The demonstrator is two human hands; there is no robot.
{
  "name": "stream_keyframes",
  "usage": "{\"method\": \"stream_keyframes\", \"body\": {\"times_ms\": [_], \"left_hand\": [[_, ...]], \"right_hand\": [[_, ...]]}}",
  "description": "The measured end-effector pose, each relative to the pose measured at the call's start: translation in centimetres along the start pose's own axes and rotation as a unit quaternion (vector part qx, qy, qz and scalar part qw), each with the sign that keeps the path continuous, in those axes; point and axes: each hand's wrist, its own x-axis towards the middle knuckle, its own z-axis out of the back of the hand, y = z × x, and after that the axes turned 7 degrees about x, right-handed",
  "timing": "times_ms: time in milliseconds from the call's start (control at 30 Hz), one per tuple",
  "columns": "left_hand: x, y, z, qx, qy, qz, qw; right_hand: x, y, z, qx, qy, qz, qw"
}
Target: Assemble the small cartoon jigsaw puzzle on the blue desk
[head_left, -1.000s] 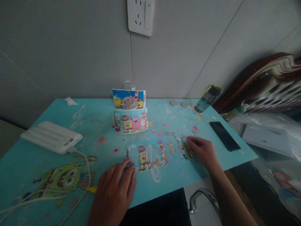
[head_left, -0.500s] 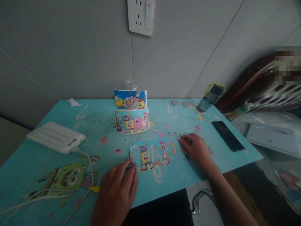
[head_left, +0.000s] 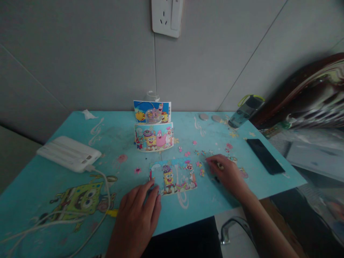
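A partly assembled jigsaw puzzle of cartoon figures lies on the blue table, with gaps between its joined sections. My left hand rests flat at its lower left, fingers stretched out and fingertips touching its edge. To the right of the puzzle, my right hand is low over the tabletop, thumb and fingers pinched together; what they hold, if anything, is too small to make out. Several loose puzzle pieces lie between that hand and the puzzle. One pink piece sits apart on the left. Behind, a printed picture card stands upright.
A second card and a small clear jar stand behind the first card. A white power bank with a cable is on the left. On the right are a black phone, a bottle and round lids.
The whole view has shifted slightly. My right hand has turned a little, its fingers more curled, staying beside the loose pieces. My left hand remains on the puzzle's edge.
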Motion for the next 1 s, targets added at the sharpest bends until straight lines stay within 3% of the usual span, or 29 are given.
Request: {"method": "stream_keyframes", "body": {"times_ms": [133,300,600,833,1000], "left_hand": [[0.0,0.0,0.0,-0.003,-0.003,-0.001,1.0],[0.1,0.0,0.1,-0.003,0.002,0.002,1.0],[0.0,0.2,-0.1,-0.007,-0.015,-0.008,1.0],[-0.1,0.5,-0.2,-0.014,-0.025,-0.021,0.999],[0.0,0.3,0.2,-0.041,-0.055,-0.082,0.994]], "right_hand": [[-0.7,2.3,-0.2,0.071,0.065,0.049,0.994],[-0.6,4.1,-1.1,0.083,0.107,0.042,0.99],[-1.1,6.0,-3.0,0.103,0.128,0.073,0.984],[-2.7,8.0,-3.2,0.14,0.136,0.068,0.978],[-4.2,9.9,-4.0,0.207,0.169,0.066,0.961]]}}
